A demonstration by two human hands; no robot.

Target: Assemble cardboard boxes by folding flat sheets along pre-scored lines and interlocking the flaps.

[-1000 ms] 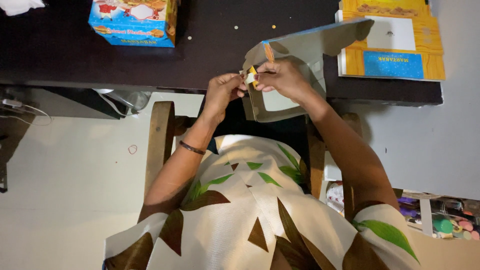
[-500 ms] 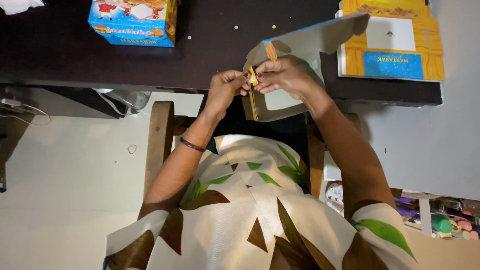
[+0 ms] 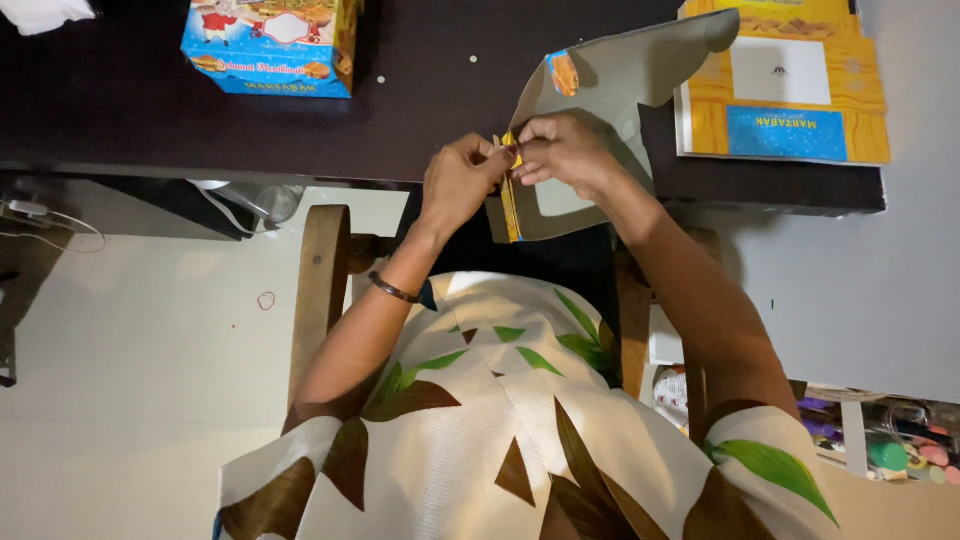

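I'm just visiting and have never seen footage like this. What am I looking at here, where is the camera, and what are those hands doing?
There is no machine here: a person works with bare hands. The single camera sits on the person's head and looks down, so you see their patterned shirt, both arms and the wooden chair they sit on. The left hand and the right hand meet at the edge of a dark table, both pinching a flat, unfolded cardboard box, grey inside with a yellow edge. On the table lie a blue printed box at the far left and a flat stack of yellow cardboard at the right. The left wrist wears a dark bangle.
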